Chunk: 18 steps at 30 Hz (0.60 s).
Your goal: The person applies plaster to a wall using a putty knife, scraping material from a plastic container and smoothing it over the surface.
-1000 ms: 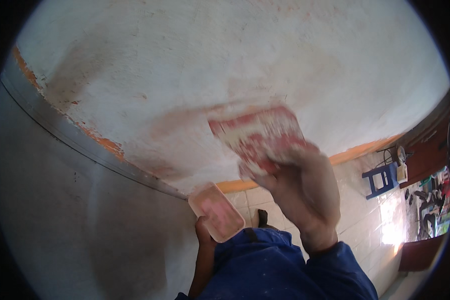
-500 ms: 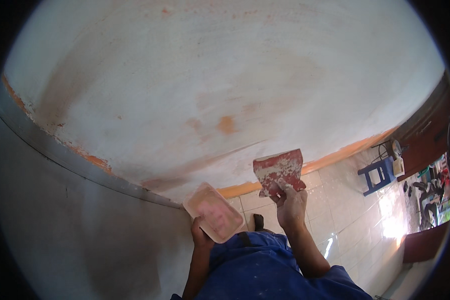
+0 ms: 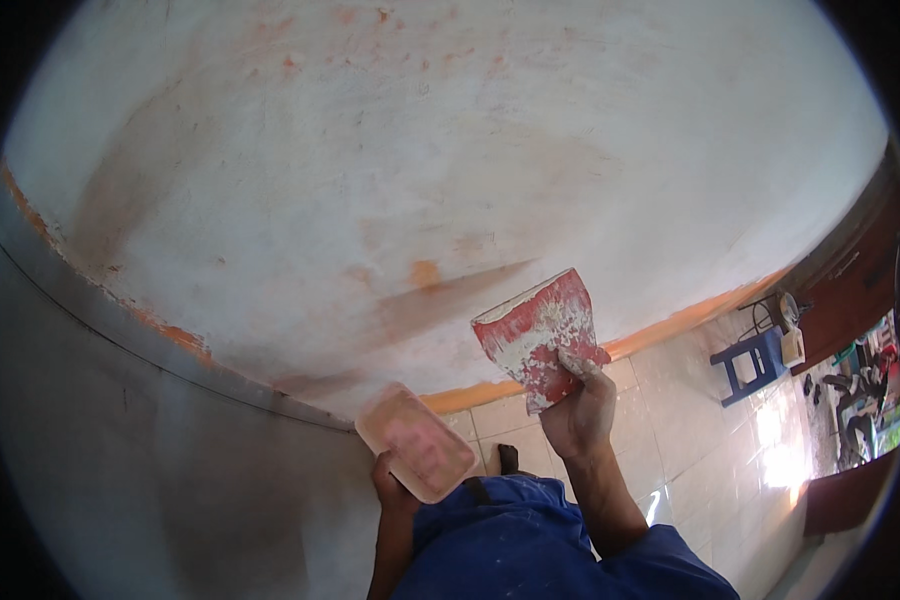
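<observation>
My right hand (image 3: 582,412) grips a red putty spreader (image 3: 560,310) smeared with whitish putty, thumb on its face. The blade's wide edge points up and left towards the patchy white wall (image 3: 370,170); whether it touches the wall I cannot tell. Lower and to the left, my left hand (image 3: 394,486) is closed on the side of a shallow rectangular tray (image 3: 417,445) with rounded corners. Pinkish residue coats its inside. Brownish and orange patches mark the wall above both hands.
A grey wall (image 3: 220,450) meets the white one along a corner at left. Orange paint (image 3: 690,310) lines the white wall's foot. On the tiled floor (image 3: 660,410) at right stands a blue plastic stool (image 3: 755,365), with a brown wooden door or panel (image 3: 850,290) beyond.
The spreader has risen and shifted left, its blade edge now slanting more. The tray has moved slightly left and down. The wall's view has shifted a little.
</observation>
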{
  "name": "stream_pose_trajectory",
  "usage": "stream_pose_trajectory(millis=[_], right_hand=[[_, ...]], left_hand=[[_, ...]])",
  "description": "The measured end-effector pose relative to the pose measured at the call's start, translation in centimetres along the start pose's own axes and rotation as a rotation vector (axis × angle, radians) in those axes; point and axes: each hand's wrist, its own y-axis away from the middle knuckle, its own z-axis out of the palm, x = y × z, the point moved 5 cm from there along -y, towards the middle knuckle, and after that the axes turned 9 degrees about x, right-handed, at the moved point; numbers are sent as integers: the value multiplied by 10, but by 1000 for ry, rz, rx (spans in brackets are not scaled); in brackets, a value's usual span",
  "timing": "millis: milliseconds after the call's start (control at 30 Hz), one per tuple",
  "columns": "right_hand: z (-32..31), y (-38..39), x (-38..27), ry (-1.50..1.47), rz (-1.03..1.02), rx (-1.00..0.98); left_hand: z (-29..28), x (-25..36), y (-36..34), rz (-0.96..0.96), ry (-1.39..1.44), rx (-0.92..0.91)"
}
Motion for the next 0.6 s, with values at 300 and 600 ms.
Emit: stream_pose_trajectory(millis=[300, 600], right_hand=[[-8, -7, 3, 163, 125, -66], [5, 33, 11, 828, -1116, -632]], left_hand=[[7, -13, 3, -25, -15, 7], [14, -9, 0, -24, 65, -128]])
